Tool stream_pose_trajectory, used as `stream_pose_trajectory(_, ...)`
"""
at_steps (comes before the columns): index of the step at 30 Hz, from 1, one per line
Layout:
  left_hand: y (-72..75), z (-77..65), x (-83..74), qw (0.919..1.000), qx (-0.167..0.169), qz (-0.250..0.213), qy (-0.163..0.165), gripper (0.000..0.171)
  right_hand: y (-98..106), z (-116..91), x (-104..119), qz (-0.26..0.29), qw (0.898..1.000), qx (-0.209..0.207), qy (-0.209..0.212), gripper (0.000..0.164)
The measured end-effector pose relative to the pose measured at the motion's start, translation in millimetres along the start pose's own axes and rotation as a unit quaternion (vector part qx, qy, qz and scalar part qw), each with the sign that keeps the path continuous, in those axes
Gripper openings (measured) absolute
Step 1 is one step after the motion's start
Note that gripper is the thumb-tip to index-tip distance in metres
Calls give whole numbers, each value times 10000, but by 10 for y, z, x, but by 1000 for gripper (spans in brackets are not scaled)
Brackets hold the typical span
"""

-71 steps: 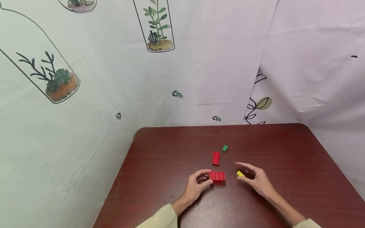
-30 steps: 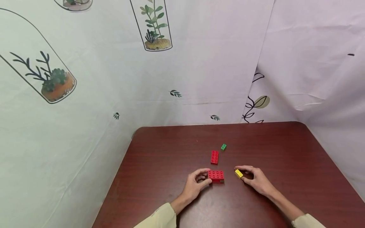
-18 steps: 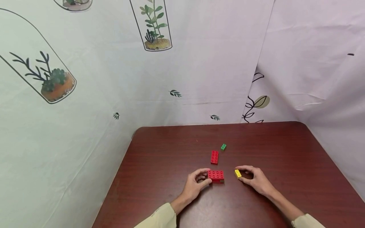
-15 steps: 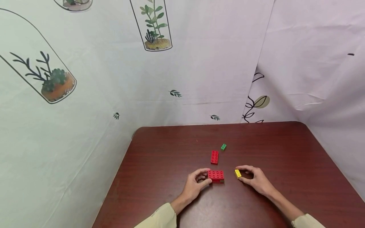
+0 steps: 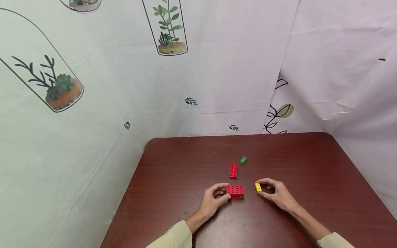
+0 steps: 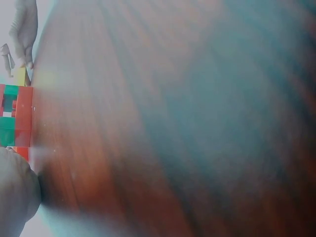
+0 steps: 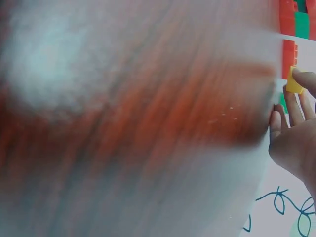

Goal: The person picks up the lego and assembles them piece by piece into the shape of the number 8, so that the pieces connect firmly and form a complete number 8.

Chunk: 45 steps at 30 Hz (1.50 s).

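Observation:
My left hand (image 5: pixel 211 203) grips the left end of a small block stack (image 5: pixel 235 192) on the table, thumb at the near side and fingers behind. Its top is a red toy brick with two rows of studs. From the left wrist view, green bricks (image 6: pixel 8 131) sit between the red layers at both ends, with a gap in the middle. To the right of the stack, my right hand (image 5: pixel 279 196) pinches a small yellow brick (image 5: pixel 258 188) between thumb and fingertips. In the right wrist view the thumb overlaps part of the yellow brick (image 7: pixel 294 83).
Behind the stack lies a loose red brick (image 5: pixel 234 171), its long side pointing away from me. A small green brick (image 5: pixel 243 159) lies farther back. The dark red-brown table (image 5: pixel 173 165) ends at a plant-printed cloth (image 5: pixel 217 86) behind and at the sides.
My right hand has taken the yellow brick between thumb and fingers and turned it, so its long side points more away from me. The left hand stays on the stack.

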State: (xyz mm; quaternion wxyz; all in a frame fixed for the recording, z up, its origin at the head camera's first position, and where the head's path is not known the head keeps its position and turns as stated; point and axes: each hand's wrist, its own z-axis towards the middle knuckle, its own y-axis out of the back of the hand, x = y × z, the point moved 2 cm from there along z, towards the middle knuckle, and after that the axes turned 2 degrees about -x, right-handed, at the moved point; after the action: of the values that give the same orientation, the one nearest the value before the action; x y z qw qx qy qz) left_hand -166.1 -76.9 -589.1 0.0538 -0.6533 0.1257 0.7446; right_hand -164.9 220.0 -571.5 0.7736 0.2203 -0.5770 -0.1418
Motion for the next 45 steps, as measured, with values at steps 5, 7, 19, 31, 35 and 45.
stream_pose_trajectory(5, -6, -14, -8, 10000, -14, -11, 12, 36, -30, 11, 76, 142, 9999, -66, 74, 35)
stream_pose_trajectory(7, -8, -18, -6, 10000, -18, -15, 14, 36, -52, 19, 109, 267, 9996, -43, 25, 38)
stream_pose_trajectory(19, -6, -11, 16, 10000, 11, 51, -6, 37, -148, 81, 306, 1010, 9937, 343, -354, 42)
stream_pose_trajectory(31, -8, 2, 23, 10000, -3, 74, -43, 36, -267, 105, 421, 1559, 9867, 393, 220, 44)
stream_pose_trajectory(35, -2, 1, 17, 9999, 4, 101, -27, 36, -308, 110, 430, 1630, 9852, 403, 341, 43)
stream_pose_trajectory(45, 0, 17, 2, 10000, -25, 62, -50, 37, -394, 85, 452, 1776, 9818, 467, 487, 42)
